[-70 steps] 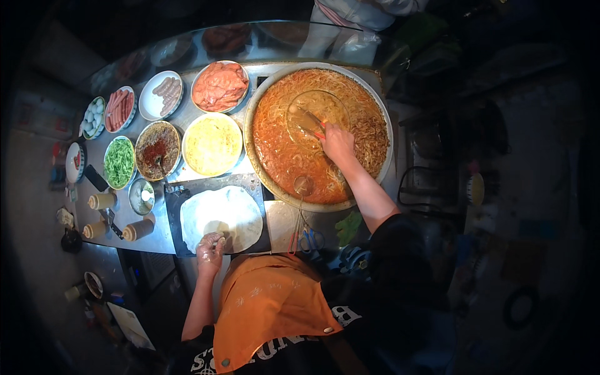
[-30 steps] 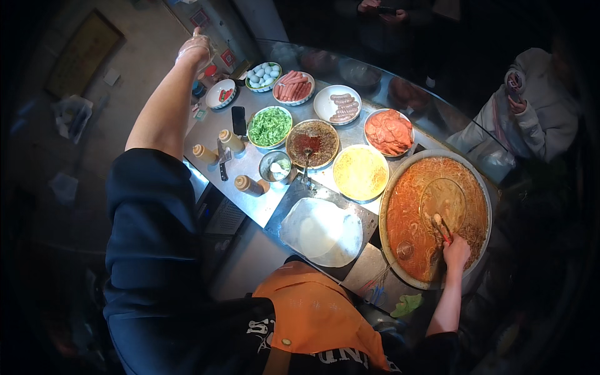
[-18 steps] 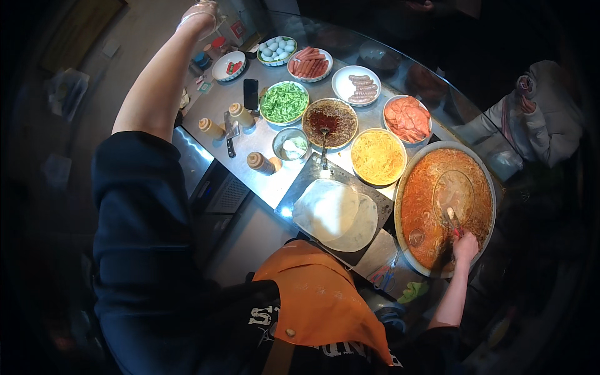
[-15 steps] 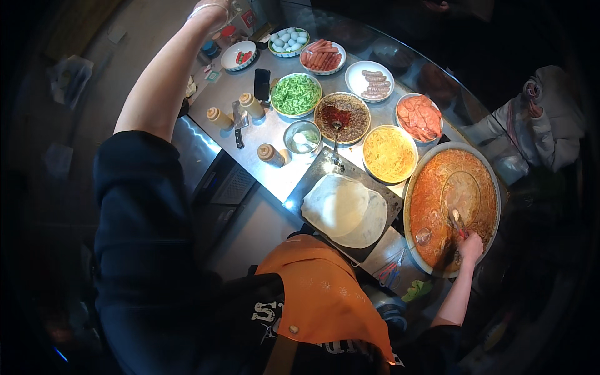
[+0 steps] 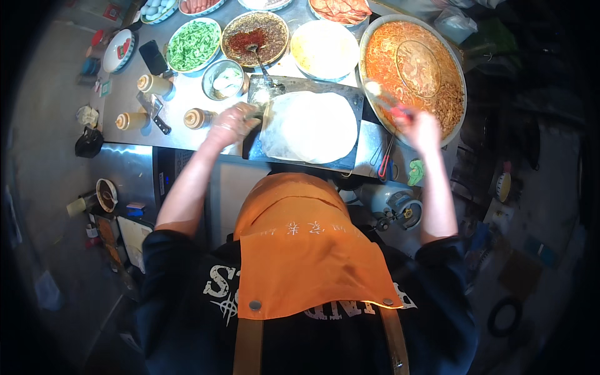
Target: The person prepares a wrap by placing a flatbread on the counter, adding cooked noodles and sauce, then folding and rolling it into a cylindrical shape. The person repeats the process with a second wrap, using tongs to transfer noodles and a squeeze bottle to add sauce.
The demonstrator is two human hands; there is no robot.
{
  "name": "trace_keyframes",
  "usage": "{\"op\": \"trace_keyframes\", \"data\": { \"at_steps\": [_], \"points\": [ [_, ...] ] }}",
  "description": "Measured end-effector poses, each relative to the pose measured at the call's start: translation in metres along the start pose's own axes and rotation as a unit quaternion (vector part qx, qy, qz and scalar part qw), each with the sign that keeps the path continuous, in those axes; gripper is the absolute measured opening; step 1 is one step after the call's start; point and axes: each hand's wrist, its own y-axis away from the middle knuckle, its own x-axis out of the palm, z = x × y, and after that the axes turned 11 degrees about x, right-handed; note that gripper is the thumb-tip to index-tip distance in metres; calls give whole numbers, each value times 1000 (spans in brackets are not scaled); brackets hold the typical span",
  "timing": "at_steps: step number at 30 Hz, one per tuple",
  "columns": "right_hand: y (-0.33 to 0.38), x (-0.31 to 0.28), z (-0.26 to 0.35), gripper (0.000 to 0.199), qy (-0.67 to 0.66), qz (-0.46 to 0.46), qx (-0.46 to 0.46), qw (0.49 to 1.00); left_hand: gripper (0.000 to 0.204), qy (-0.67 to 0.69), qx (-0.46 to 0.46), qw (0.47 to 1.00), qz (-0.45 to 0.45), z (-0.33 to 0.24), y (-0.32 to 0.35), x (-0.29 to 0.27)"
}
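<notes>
My left hand (image 5: pixel 232 127), seemingly in a thin clear glove, is at the left edge of a dark griddle plate (image 5: pixel 255 150). Its fingers look curled together beside the rim of pale round flatbreads (image 5: pixel 312 128); whatever they hold is hidden. In my right hand (image 5: pixel 422 132) are red-handled tongs (image 5: pixel 400 114), blurred by motion. The tongs point up and left over the near left side of a big round pan (image 5: pixel 460 81) of reddish shredded food. A pale bit shows at their tips.
Behind the griddle stand bowls of green shreds (image 5: pixel 194 45), dark crumbs with red paste and a spoon (image 5: pixel 240 31), and yellow shreds (image 5: pixel 324 50). Several squeeze bottles (image 5: pixel 132 120), a knife (image 5: pixel 161 125) and a phone (image 5: pixel 152 57) lie left. Red-handled scissors (image 5: pixel 385 156) rest beside the griddle.
My left hand has come back from the far upper left to the griddle's left edge. My right hand has moved the tongs toward the pan's left side. The view has shifted.
</notes>
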Motion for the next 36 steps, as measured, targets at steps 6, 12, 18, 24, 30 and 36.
{"op": "trace_keyframes", "data": {
  "at_steps": [6, 12, 18, 24, 30, 36],
  "points": [
    [80, 168, 87, 43, -148, 6, -78, 986, 42, 182, -15, 980, -83, -19, -47, 125],
    [114, 213, 64, 50, -350, 50, -15, 935, 38, 172, 57, 977, -112, -29, -80, 146],
    [121, 243, 48, 47, -474, 16, 0, 880, 24, 217, -19, 970, -112, -36, -95, 168],
    [108, 256, 54, 41, -339, -102, -26, 935, 24, 240, -98, 959, -110, -50, -108, 182],
    [92, 249, 62, 42, -286, -119, -51, 949, 30, 145, -93, 974, -145, -67, -97, 177],
    [107, 230, 59, 41, -415, -89, -12, 905, 29, 177, -113, 966, -151, -63, -97, 187]
  ]
}}
